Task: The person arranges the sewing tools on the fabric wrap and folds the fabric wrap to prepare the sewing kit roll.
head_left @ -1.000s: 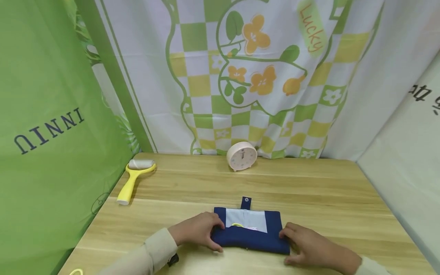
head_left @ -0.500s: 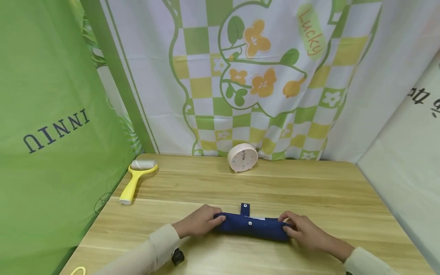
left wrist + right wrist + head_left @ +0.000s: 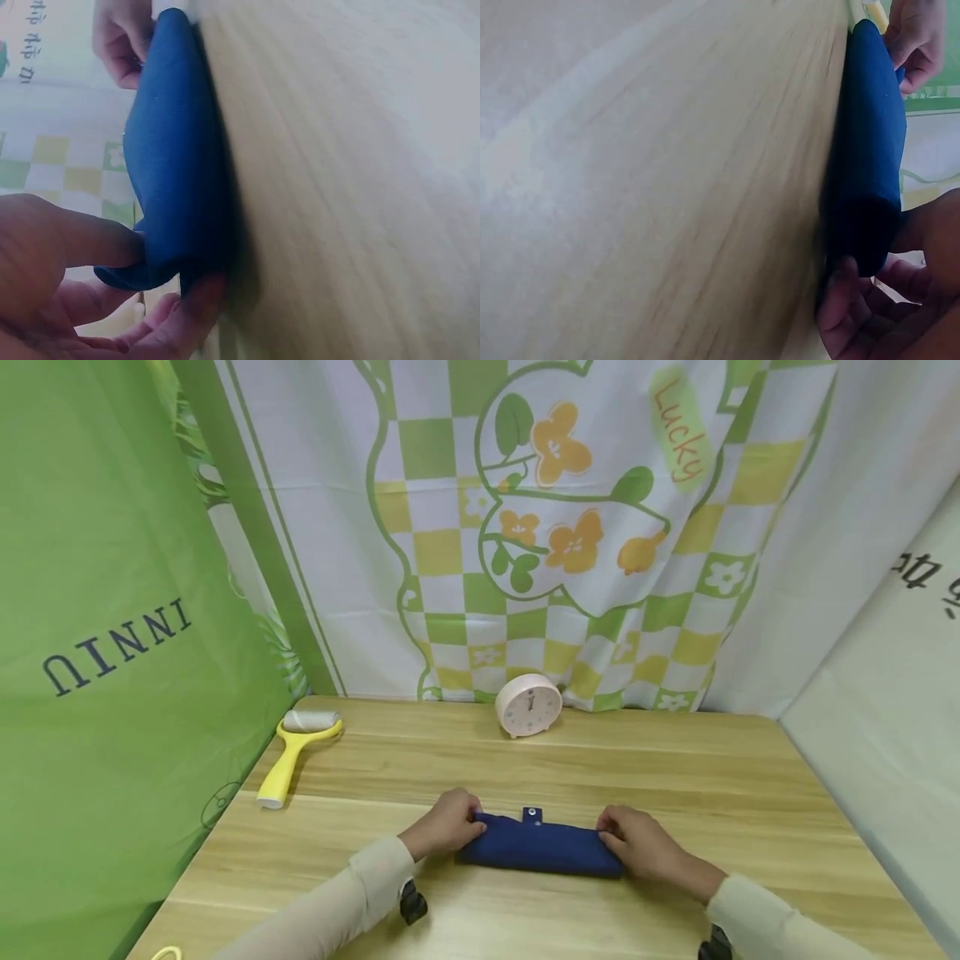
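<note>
A dark blue fabric pouch (image 3: 542, 848), folded over into a long narrow roll, lies on the wooden table in front of the person. From its far edge sticks a short strap (image 3: 532, 815) with a metal snap. My left hand (image 3: 447, 823) pinches the pouch's left end between thumb and fingers. At the other end my right hand (image 3: 637, 841) pinches the far corner the same way. In the left wrist view the blue fabric (image 3: 180, 150) shows a loose flap under the thumb. The right wrist view shows the rolled end (image 3: 866, 225) between thumb and fingers. The pouch's inside is hidden.
A yellow-handled lint roller (image 3: 283, 768) lies at the table's back left. A pale pink round clock (image 3: 528, 706) stands at the back edge before a patterned curtain (image 3: 450, 560). Part of a yellow loop (image 3: 167, 953) shows at the front left edge.
The near part of the pouch has been folded over away from the person, covering the pale inner panel and its contents. Both hands have moved slightly forward with it.
</note>
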Tool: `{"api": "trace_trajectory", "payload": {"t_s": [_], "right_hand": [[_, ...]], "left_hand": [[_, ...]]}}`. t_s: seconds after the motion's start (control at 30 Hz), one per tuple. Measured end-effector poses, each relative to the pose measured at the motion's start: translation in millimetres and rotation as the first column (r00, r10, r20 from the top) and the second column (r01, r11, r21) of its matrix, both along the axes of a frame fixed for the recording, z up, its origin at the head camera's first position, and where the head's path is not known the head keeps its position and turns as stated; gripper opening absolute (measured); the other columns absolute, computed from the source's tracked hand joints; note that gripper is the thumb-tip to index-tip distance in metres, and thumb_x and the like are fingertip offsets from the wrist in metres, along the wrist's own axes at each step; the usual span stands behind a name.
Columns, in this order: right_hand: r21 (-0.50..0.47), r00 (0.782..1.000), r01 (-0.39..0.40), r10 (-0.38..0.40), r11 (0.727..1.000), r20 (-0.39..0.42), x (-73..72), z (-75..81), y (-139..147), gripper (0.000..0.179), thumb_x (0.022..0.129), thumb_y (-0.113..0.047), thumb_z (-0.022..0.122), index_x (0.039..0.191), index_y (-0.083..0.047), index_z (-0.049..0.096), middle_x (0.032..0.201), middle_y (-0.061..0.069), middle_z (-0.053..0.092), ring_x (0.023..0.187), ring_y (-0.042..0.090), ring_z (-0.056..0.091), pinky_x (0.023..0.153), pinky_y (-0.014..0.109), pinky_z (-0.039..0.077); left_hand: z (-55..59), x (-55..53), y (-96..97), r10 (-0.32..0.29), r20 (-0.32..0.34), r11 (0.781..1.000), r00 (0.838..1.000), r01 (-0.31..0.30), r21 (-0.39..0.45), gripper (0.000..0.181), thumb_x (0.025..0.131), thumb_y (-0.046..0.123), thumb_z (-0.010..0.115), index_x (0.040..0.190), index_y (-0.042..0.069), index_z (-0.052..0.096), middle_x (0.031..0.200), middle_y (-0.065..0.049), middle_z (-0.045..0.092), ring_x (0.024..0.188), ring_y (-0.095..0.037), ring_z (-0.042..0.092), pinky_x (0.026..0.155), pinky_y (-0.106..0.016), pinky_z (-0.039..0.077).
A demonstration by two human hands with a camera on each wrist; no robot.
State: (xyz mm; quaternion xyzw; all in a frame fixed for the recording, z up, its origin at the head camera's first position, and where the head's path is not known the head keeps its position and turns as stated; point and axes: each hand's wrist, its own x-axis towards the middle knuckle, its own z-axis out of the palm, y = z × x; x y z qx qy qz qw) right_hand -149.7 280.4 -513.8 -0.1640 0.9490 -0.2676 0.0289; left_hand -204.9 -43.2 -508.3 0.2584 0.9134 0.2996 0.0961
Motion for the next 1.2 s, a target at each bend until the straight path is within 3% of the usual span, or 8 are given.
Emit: {"api": "trace_trajectory", "payload": {"t_s": [0.13,0.3,0.5,0.7,0.77,0.9,1.1,1.2], "right_hand": [[-0.011,0.999,-0.033,0.034,0.999,0.039,-5.2,1.5,-0.5,0.004,0.096,-0.012,0.064,0.092,-0.013,0.063,0.079,-0.007,0.059,0.068,0.001,0.047,0.061,0.021,0.041],[-0.036,0.993,-0.054,0.057,0.998,0.103,-10.1,2.0,-2.7,0.007,0.097,-0.016,0.063,0.092,-0.013,0.067,0.079,-0.007,0.063,0.069,0.0,0.05,0.062,0.022,0.043],[-0.015,0.985,-0.115,0.116,0.993,0.126,-25.5,18.4,-7.7,0.012,0.098,-0.018,0.063,0.088,-0.015,0.069,0.075,-0.009,0.063,0.065,0.001,0.049,0.06,0.021,0.042],[-0.006,0.975,-0.189,0.189,0.982,0.116,-65.6,40.0,-39.9,0.014,0.099,-0.017,0.062,0.096,-0.008,0.071,0.081,-0.001,0.068,0.067,0.006,0.055,0.062,0.024,0.047],[-0.01,0.96,-0.228,0.226,0.974,0.164,-76.0,38.5,-54.1,0.018,0.1,-0.019,0.06,0.104,-0.006,0.071,0.087,0.001,0.071,0.071,0.007,0.058,0.065,0.026,0.05],[0.008,0.946,-0.233,0.225,0.972,0.234,-84.8,30.7,-72.2,0.015,0.097,-0.015,0.064,0.105,-0.004,0.07,0.089,0.002,0.07,0.074,0.009,0.058,0.067,0.026,0.05],[-0.087,0.947,-0.157,0.175,0.984,0.269,-75.6,19.0,-74.1,0.007,0.09,-0.004,0.069,0.083,-0.006,0.069,0.069,-0.003,0.06,0.061,0.008,0.052,0.055,0.021,0.041],[-0.147,0.961,-0.149,0.178,0.978,0.212,-68.5,13.0,-70.2,0.009,0.091,-0.009,0.07,0.083,-0.008,0.069,0.07,-0.005,0.062,0.062,0.006,0.052,0.056,0.02,0.042]], "left_hand": [[3.9,-6.4,-0.4,0.028,0.067,0.998,0.997,-0.031,0.047,0.014,0.085,0.002,0.071,0.073,0.006,0.064,0.064,0.006,0.049,0.063,-0.009,0.045,0.06,-0.021,0.037],[1.5,-15.4,-9.1,0.008,0.174,0.991,0.985,-0.03,0.127,0.01,0.087,-0.003,0.065,0.094,0.002,0.071,0.097,-0.007,0.069,0.09,-0.017,0.061,0.078,-0.03,0.051],[15.4,-15.0,-7.3,-0.134,-0.066,0.991,0.989,0.132,-0.035,0.041,0.089,0.005,0.058,0.128,0.01,0.065,0.129,-0.007,0.064,0.124,-0.024,0.058,0.104,-0.042,0.049],[26.5,-4.5,27.3,-0.321,-0.291,0.932,0.901,0.246,-0.266,0.053,0.09,0.051,0.068,0.128,0.014,0.065,0.127,-0.002,0.065,0.118,-0.017,0.062,0.102,-0.032,0.051],[20.6,-1.3,33.8,-0.353,-0.313,0.915,0.882,0.254,-0.315,0.062,0.086,0.059,0.07,0.129,0.015,0.064,0.126,0.0,0.065,0.115,-0.014,0.063,0.101,-0.029,0.051],[9.6,3.4,39.0,-0.356,-0.332,0.912,0.873,0.248,-0.327,0.061,0.084,0.054,0.076,0.13,0.015,0.063,0.125,0.001,0.064,0.114,-0.013,0.063,0.102,-0.028,0.05],[4.6,9.4,40.3,-0.36,-0.309,0.913,0.881,0.264,-0.311,0.055,0.084,0.043,0.079,0.129,0.014,0.067,0.122,0.001,0.067,0.114,-0.013,0.063,0.102,-0.027,0.05],[3.0,9.7,40.6,-0.348,-0.278,0.916,0.895,0.261,-0.305,0.053,0.084,0.046,0.078,0.126,0.015,0.069,0.122,0.003,0.067,0.114,-0.011,0.063,0.101,-0.026,0.05]]}}
